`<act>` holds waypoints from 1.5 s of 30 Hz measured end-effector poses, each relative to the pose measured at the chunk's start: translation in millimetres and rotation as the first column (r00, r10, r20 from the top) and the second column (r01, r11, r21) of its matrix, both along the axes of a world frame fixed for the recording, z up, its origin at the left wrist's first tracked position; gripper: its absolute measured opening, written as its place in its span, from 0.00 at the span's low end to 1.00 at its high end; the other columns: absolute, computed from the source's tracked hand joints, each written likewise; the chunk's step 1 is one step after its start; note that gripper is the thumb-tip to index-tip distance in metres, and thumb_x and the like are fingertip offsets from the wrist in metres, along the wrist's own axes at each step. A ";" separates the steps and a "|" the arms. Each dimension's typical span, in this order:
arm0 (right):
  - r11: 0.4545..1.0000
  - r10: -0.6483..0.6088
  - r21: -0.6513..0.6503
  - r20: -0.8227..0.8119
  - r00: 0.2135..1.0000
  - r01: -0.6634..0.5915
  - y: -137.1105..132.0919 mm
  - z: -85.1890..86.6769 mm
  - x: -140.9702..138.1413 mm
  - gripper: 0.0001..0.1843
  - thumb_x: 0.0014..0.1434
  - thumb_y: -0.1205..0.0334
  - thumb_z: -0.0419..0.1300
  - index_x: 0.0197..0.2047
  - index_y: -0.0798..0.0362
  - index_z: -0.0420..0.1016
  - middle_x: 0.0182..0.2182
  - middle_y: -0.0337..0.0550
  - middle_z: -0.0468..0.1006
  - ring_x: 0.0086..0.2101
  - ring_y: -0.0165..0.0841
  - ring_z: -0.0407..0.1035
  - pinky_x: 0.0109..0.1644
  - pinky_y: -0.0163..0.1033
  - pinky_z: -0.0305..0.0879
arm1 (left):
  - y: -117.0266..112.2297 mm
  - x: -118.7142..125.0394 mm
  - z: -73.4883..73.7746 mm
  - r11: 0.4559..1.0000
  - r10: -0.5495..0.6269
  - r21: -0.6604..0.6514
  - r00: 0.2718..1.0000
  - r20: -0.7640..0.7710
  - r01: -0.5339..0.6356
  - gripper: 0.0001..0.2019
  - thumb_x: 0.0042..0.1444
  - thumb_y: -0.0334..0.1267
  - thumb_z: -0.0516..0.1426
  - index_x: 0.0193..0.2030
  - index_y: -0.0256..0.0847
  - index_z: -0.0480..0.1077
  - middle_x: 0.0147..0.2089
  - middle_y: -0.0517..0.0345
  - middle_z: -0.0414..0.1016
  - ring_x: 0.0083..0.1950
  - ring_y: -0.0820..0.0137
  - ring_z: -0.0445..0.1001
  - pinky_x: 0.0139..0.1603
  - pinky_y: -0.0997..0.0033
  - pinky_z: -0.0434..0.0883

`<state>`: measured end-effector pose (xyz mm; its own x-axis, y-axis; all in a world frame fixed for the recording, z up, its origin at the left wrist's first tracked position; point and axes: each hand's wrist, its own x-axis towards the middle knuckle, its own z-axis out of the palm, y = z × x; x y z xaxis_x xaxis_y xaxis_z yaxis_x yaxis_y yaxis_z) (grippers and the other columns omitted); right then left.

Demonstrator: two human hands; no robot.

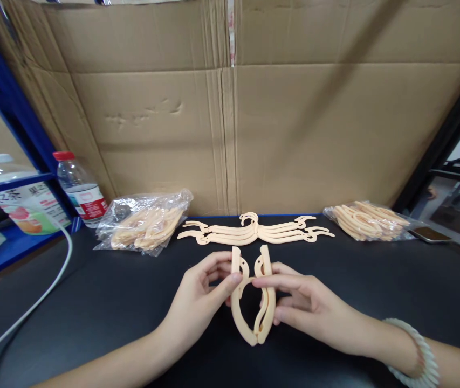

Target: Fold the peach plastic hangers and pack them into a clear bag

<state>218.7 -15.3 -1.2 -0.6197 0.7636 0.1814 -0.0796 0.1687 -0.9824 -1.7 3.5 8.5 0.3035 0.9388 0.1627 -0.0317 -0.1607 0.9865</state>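
A cream plastic folding hanger point(269, 302) is held between my hands just above the dark table, its two arms folded up and its hinge pointing toward me. My left hand point(205, 288) pinches the left arm between thumb and fingers. Closed around the right arm, my right hand point(304, 299) has its index finger reaching across toward the middle. The hook is partly visible between the two arms. Behind it, several unfolded hangers point(233, 235) of the same kind lie stacked with their arms spread sideways.
Clear plastic bags of folded hangers lie at the back left point(144, 223) and back right point(365, 220). A phone point(431, 234) is beside the right bag. A red-capped bottle point(82, 191) stands by the blue shelf frame point(15, 102). A white cable point(47, 291) crosses the left. Cardboard point(152, 118) walls the back.
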 end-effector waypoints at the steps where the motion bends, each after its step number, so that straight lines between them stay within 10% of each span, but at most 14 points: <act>1: 1.000 -0.001 0.002 0.002 1.000 0.001 0.0 0.2 0.1 0.22 0.63 0.62 0.61 0.60 0.42 0.70 0.56 0.46 0.61 0.49 0.35 0.68 0.49 0.42 0.72 | -0.4 -0.4 0.1 1.000 -0.012 0.008 1.000 -0.009 0.012 0.15 0.56 0.43 0.63 0.47 0.39 0.72 0.38 0.53 0.77 0.39 0.67 0.74 0.29 0.76 0.73; 10: 0.998 0.040 0.040 -0.003 0.999 -0.040 -0.1 1.5 0.8 0.24 0.62 0.65 0.62 0.60 0.42 0.68 0.57 0.45 0.59 0.54 0.37 0.65 0.53 0.44 0.71 | -2.7 0.7 0.5 0.994 -0.102 0.023 0.993 -0.060 0.103 0.18 0.57 0.41 0.61 0.54 0.42 0.71 0.50 0.50 0.77 0.43 0.65 0.76 0.45 0.65 0.76; 32: 0.944 -0.040 0.320 0.353 0.935 -0.081 -8.6 19.4 4.3 0.21 0.63 0.57 0.60 0.58 0.47 0.62 0.60 0.48 0.63 0.59 0.42 0.58 0.64 0.52 0.55 | 4.0 3.6 -4.2 1.000 0.016 0.007 0.985 -0.169 -0.015 0.15 0.51 0.44 0.64 0.42 0.36 0.76 0.29 0.57 0.74 0.30 0.68 0.74 0.29 0.72 0.73; 45: 0.969 -0.128 0.241 0.288 0.949 0.058 30.0 -2.4 30.8 0.35 0.66 0.49 0.56 0.70 0.42 0.47 0.70 0.44 0.47 0.68 0.39 0.42 0.69 0.55 0.43 | 15.6 -12.5 -3.1 0.991 0.039 0.132 0.957 -0.288 0.000 0.18 0.53 0.41 0.62 0.51 0.43 0.72 0.55 0.48 0.74 0.60 0.57 0.71 0.62 0.52 0.66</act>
